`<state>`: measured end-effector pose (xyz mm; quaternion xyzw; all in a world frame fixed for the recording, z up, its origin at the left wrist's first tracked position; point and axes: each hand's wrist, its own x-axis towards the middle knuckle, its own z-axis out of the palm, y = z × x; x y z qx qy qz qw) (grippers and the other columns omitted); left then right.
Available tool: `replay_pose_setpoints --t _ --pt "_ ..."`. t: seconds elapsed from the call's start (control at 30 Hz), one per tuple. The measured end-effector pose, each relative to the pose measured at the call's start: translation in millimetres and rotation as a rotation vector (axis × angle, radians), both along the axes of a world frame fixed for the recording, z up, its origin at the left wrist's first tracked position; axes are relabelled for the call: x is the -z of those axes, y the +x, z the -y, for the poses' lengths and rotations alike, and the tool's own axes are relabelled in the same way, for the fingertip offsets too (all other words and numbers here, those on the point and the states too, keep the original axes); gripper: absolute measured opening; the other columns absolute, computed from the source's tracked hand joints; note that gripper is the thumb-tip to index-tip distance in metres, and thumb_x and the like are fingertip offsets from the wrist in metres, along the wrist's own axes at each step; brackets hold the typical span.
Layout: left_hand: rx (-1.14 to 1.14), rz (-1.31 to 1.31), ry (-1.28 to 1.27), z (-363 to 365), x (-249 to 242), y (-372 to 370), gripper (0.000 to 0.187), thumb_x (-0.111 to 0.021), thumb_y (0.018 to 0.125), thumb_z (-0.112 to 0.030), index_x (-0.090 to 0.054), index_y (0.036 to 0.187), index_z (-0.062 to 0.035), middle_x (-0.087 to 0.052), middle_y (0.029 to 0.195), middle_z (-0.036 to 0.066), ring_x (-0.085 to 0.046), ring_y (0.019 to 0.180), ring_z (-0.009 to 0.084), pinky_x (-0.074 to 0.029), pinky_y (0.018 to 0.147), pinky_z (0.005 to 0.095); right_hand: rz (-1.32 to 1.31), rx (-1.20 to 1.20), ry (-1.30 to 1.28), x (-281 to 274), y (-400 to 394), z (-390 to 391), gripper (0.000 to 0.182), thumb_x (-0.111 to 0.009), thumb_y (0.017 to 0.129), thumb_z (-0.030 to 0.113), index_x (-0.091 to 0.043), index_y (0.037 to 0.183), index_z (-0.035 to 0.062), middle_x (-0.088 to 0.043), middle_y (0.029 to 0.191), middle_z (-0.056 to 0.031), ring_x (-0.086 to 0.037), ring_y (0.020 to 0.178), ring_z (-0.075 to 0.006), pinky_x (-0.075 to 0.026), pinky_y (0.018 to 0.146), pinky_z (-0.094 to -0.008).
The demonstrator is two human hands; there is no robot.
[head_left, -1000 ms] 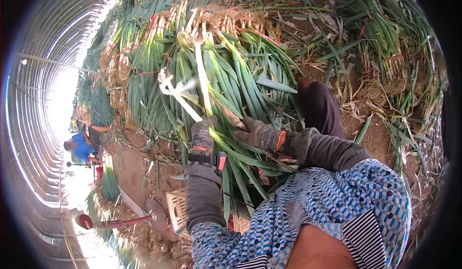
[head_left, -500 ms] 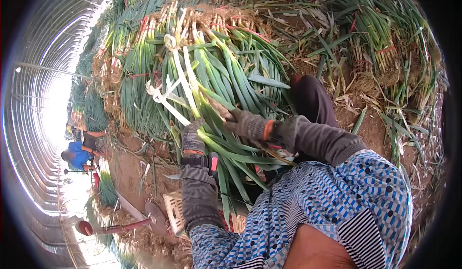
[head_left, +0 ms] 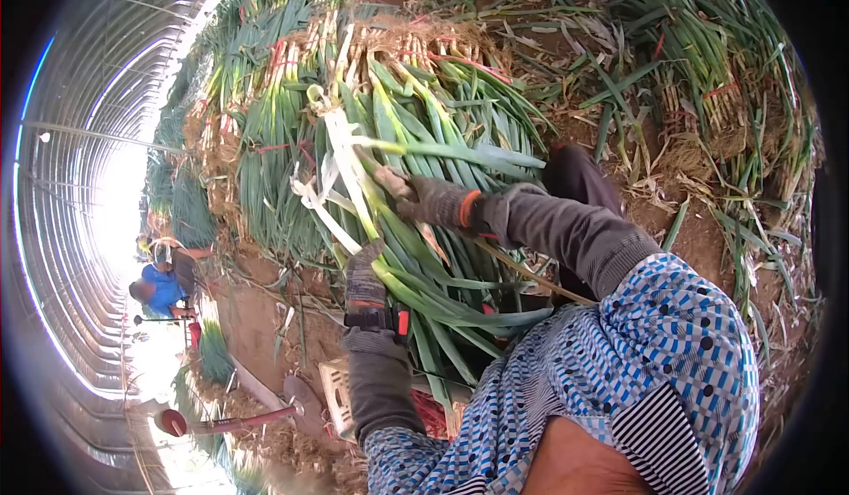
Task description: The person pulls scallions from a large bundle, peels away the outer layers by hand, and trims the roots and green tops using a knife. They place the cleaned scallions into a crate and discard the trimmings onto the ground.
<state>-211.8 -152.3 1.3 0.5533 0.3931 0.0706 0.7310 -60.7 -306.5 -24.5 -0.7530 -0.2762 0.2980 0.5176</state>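
Note:
My left hand [head_left: 364,272], in a grey glove, is closed around several green onions [head_left: 376,207]. Their white root ends point up toward the tied bundles, and the long leaves trail down to my lap. My right hand [head_left: 433,201], also gloved, lies across the green part of these stalks with its fingers bent together. What is between those fingers is hard to make out. A brown, withered strip [head_left: 531,274] runs from below the right wrist toward my lap. One green onion [head_left: 460,152] lies crosswise just above the right hand.
Bundles of green onions tied with red bands [head_left: 283,61] cover the ground ahead, with more bundles [head_left: 707,97] at the right. A plastic crate [head_left: 336,398] and a red-handled tool [head_left: 239,422] are at the lower left. Another person in blue [head_left: 162,290] sits farther off, by the greenhouse wall.
My right hand has moved left and slightly up along the stalks. A green onion now lies crosswise above it. My left hand keeps its hold; the whole view has shifted slightly.

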Motion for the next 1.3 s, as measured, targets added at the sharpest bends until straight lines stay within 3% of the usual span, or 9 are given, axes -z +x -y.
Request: replay_pose_setpoints --t 0.07,0.2,0.23,0.33,0.5,0.77,0.9,1.03,1.3 --pt "-0.010 0.010 -0.002 -3.3 4.9 -2.1 0.030 -0.067 0.073 -0.013 -0.060 0.099 0.0022 -0.062 0.084 0.011 -0.061 0.068 0.0251 -0.053 0.064 0.0343 0.005 -0.001 0.052 -4.1 -11.6 3.9 0.065 -0.061 0.075 0.045 -0.049 0.115 -0.0051 -0.060 0.102 -0.0230 -0.059 0.096 -0.0295 -0.044 0.086 -0.0387" --pt "0.052 0.049 -0.052 5.8 -1.2 -6.2 0.028 -0.068 0.073 -0.014 -0.060 0.095 0.0014 -0.061 0.081 0.010 -0.061 0.068 0.0231 -0.052 0.064 0.0318 -0.870 -0.079 0.337 -4.8 -21.5 5.2 0.059 -0.054 0.080 0.022 -0.038 0.131 -0.0013 -0.053 0.116 -0.0145 -0.051 0.104 -0.0155 -0.044 0.080 -0.0339" --pt "0.067 0.027 -0.026 4.9 -4.7 -6.5 0.028 -0.068 0.073 -0.015 -0.060 0.095 0.0012 -0.061 0.080 0.009 -0.061 0.068 0.0225 -0.052 0.063 0.0313 -0.826 -0.040 0.729 0.1 -34.5 -1.1 0.064 -0.051 0.081 0.016 -0.027 0.137 -0.0022 -0.053 0.113 -0.0151 -0.053 0.095 -0.0144 -0.045 0.074 -0.0298" --pt "0.061 -0.067 0.116 0.8 -21.6 -9.2 0.025 -0.069 0.073 -0.013 -0.059 0.092 -0.0003 -0.058 0.075 0.007 -0.058 0.060 0.0191 -0.050 0.054 0.0295 -0.829 -0.163 0.392 6.6 -28.2 -2.2 0.070 -0.052 0.080 0.015 -0.019 0.139 -0.0032 -0.053 0.109 -0.0147 -0.054 0.087 -0.0123 -0.045 0.066 -0.0240" --pt "-0.064 0.013 0.213 -0.3 -58.5 3.0 0.020 -0.066 0.076 -0.011 -0.058 0.089 0.0014 -0.056 0.071 0.008 -0.055 0.054 0.0184 -0.049 0.050 0.0296 -0.822 -0.050 0.334 6.2 -34.0 4.8 0.045 -0.060 0.074 0.016 -0.053 0.115 -0.0027 -0.060 0.091 -0.0119 -0.058 0.069 -0.0169 -0.047 0.065 -0.0328" --pt "0.237 -0.098 0.188 -4.6 15.4 60.2 0.026 -0.069 0.071 -0.016 -0.063 0.091 -0.0003 -0.059 0.079 0.007 -0.052 0.065 0.0190 -0.043 0.060 0.0303 -0.250 0.002 -0.059 2.4 -43.7 2.8 0.047 -0.066 0.072 0.029 -0.056 0.107 0.0002 -0.061 0.081 -0.0141 -0.059 0.071 -0.0227 -0.048 0.068 -0.0338" --pt "0.289 -0.211 0.052 -33.4 58.1 66.6 0.027 -0.069 0.073 -0.016 -0.063 0.094 0.0003 -0.061 0.082 0.008 -0.056 0.067 0.0202 -0.046 0.063 0.0314 -0.542 0.032 -0.018 -13.0 -36.6 35.0 0.052 -0.067 0.071 0.032 -0.054 0.111 0.0004 -0.061 0.089 -0.0156 -0.060 0.085 -0.0252 -0.047 0.076 -0.0352" --pt "0.286 -0.188 0.001 -6.2 23.6 54.6 0.023 -0.062 0.082 -0.015 -0.059 0.098 0.0010 -0.062 0.081 0.011 -0.060 0.068 0.0245 -0.052 0.061 0.0347 -0.121 -0.020 0.028 -1.9 -33.0 45.8 0.053 -0.064 0.073 0.034 -0.053 0.109 -0.0024 -0.061 0.094 -0.0204 -0.060 0.089 -0.0301 -0.045 0.082 -0.0379" --pt "0.402 -0.149 0.181 1.3 -20.0 17.6 0.028 -0.067 0.079 -0.021 -0.060 0.097 -0.0003 -0.062 0.079 0.007 -0.060 0.068 0.0192 -0.050 0.058 0.0304 -0.113 0.045 0.031 6.9 -24.0 55.7 0.056 -0.063 0.073 0.042 -0.054 0.107 -0.0014 -0.062 0.093 -0.0207 -0.061 0.089 -0.0332 -0.046 0.079 -0.0384"
